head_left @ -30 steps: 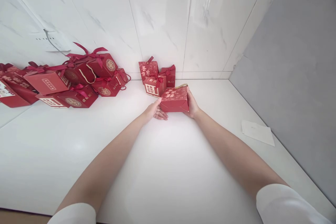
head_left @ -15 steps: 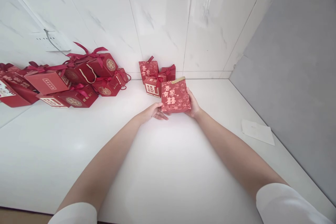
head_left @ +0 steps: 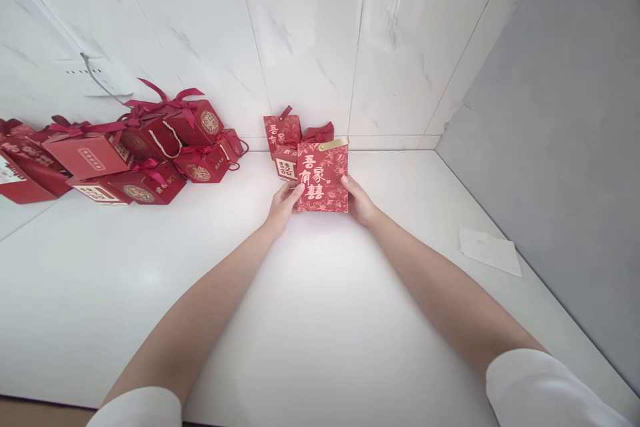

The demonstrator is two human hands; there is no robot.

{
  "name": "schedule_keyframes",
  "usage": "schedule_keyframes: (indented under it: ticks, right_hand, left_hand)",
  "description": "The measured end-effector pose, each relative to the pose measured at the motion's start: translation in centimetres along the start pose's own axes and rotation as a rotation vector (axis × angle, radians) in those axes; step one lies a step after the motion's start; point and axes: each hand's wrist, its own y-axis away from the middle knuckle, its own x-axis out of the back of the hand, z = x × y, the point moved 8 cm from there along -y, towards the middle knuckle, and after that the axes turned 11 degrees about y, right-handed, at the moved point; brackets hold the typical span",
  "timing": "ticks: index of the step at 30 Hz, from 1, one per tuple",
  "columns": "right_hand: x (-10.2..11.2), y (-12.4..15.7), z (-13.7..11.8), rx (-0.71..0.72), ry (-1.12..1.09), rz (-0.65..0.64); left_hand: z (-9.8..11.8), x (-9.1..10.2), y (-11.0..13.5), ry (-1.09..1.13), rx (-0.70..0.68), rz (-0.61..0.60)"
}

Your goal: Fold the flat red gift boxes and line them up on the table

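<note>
A red gift box (head_left: 323,177) with pale characters, a floral print and a gold strap at its top is held between my two hands, its front facing me. My left hand (head_left: 284,207) grips its left side, thumb on the front edge. On the right side my right hand (head_left: 359,202) grips it the same way, with the other fingers partly hidden behind. Just behind it stand a similar red box (head_left: 281,130), a box with a white character panel (head_left: 285,167) and a ribboned dark red box (head_left: 320,132), all partly covered.
Several red gift boxes (head_left: 150,180) with ribbons are piled along the wall at the left. A white paper (head_left: 490,251) lies on the white table (head_left: 320,320) at the right. The tiled wall (head_left: 305,33) bounds the back, a grey panel (head_left: 560,147) the right.
The gift box has shifted slightly left and turned more upright to face me. My left hand has closed onto its left side, where its fingers were loose below before.
</note>
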Motion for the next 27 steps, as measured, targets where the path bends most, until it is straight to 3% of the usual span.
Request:
schedule_keyframes:
  ticks: [12, 27]
  right_hand:
    - [1.5, -0.8, 1.3, -0.051, 0.042, 0.066]
    - [2.1, -1.0, 1.8, -0.075, 0.157, 0.101]
  left_hand:
    - [-0.2, -0.1, -0.3, -0.085, 0.099, -0.125]
    - [-0.8, -0.2, -0.5, -0.165, 0.102, -0.139]
